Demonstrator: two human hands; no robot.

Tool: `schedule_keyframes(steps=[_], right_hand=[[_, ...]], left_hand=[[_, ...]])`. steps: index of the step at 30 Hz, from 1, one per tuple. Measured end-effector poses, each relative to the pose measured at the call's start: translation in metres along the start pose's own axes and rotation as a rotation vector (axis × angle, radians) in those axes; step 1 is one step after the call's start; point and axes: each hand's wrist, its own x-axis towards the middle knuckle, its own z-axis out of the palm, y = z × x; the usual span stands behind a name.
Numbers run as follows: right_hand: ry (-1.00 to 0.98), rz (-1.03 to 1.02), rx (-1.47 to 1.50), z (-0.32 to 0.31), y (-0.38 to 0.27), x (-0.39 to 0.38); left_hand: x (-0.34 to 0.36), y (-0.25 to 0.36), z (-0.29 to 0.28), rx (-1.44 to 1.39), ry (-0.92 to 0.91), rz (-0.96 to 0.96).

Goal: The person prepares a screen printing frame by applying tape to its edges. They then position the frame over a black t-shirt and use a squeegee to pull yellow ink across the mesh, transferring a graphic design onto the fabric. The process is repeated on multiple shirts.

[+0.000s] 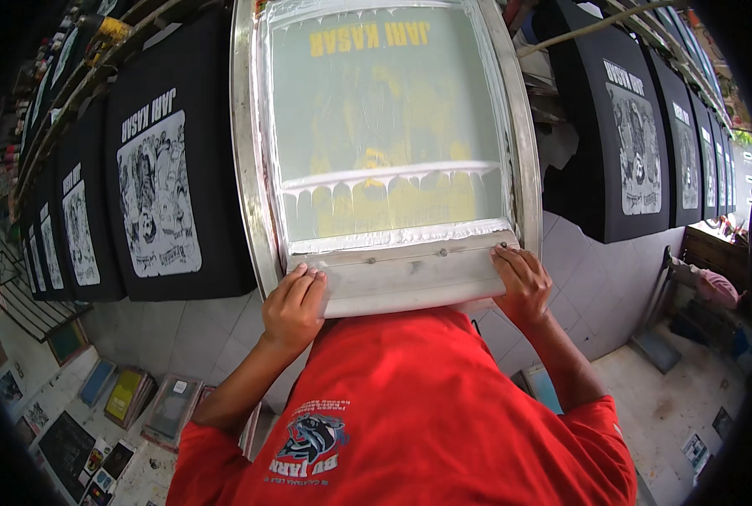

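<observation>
A wide grey squeegee [410, 282] lies across the near end of a screen printing frame [523, 152], close to my red shirt. My left hand [294, 305] grips its left end, with the fingertips over the upper edge. At the opposite end, my right hand [523, 284] holds it the same way. White ink [401, 235] is banked along the squeegee's far edge. Farther up the pale green mesh [376, 110] runs a second white ink line, with drips trailing toward me. Yellowish stencil areas show through the mesh, and white smears line the frame's inner sides.
Black printed shirts [161, 76] hang on boards in a row to the left. Another row of black shirts [591, 126] stands to the right. Several framed screens [174, 409] lean low at left. Grey tiles [190, 329] cover the surface below.
</observation>
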Motion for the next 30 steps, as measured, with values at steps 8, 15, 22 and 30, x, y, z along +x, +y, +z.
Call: schedule_keyframes(steps=[8, 15, 22, 30], right_hand=[[-0.016, -0.015, -0.001, 0.016, 0.041, 0.086], [0.036, -0.075, 0.013, 0.038, 0.082, 0.168], [0.077, -0.080, 0.002, 0.067, 0.128, 0.268], [-0.211, 0.011, -0.108, 0.053, 0.161, 0.406]], left_hand=[[0.086, -0.045, 0.005, 0.018, 0.004, 0.022], [0.151, -0.091, 0.020, 0.054, 0.018, 0.025], [0.250, -0.146, 0.028, 0.071, 0.046, -0.060], [0.372, -0.219, 0.012, 0.127, -0.086, -0.095]])
